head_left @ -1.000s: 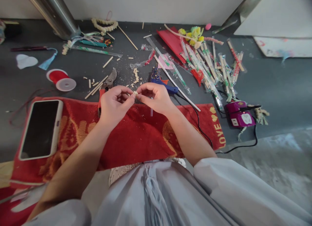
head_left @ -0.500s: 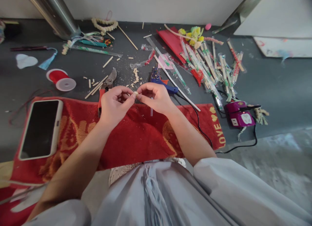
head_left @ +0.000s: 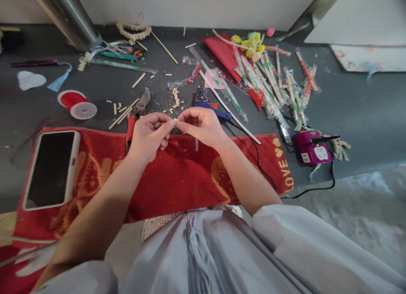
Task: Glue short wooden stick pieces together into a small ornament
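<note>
My left hand and my right hand meet fingertip to fingertip above the edge of a red towel. Both pinch a small pale wooden piece, mostly covered by the fingers. Red-handled pruning shears lie beside my left hand, their handles partly behind it. Just beyond my right hand is a blue hot glue gun, partly hidden, with a clear glue stick showing below the hand. Short cut stick pieces are scattered ahead of my fingers.
A phone rests on the towel at left, near a spool of red cord. Wrapped chopsticks pile up at right, behind a purple power adapter with a black cable. A metal post stands at back left.
The fingers of my left hand have shifted slightly, with the lower ones now showing beneath the thumb. Both hands keep their pinch on the small piece. The view has moved a little.
</note>
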{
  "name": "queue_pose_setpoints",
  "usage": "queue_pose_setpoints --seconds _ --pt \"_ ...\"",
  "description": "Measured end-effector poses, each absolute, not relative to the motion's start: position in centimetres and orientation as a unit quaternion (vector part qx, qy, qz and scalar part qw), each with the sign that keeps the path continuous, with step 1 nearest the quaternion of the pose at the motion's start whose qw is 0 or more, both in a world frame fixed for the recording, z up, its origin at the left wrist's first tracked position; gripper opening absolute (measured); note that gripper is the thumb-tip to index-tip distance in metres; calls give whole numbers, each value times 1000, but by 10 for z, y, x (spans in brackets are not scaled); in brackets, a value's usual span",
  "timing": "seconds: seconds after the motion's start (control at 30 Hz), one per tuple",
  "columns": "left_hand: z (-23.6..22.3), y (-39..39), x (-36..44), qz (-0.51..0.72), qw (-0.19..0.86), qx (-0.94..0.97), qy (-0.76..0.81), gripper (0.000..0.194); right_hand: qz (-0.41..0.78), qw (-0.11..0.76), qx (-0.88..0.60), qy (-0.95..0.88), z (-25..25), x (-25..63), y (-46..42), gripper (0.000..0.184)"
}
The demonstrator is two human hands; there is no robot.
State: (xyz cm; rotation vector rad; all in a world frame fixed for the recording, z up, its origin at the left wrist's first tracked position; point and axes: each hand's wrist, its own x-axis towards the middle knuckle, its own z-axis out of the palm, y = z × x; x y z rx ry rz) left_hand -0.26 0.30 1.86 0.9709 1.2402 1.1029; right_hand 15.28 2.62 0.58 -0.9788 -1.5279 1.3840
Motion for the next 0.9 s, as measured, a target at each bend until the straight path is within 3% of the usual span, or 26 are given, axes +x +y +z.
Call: queue_pose_setpoints --seconds 0.2,0.53,0.77,0.9 --pt "21 3 -4 457 631 374 503 16 495 477 -346 -638 1 156 29 43" --pt "29 0 -5 433 687 342 472 21 370 487 -302 -731 1 161 30 20" --pt "28 2 -5 434 686 338 477 20 364 493 -291 -735 2 159 28 21" --pt "24 3 -6 469 605 393 510 17 411 489 -307 -705 1 158 27 32"
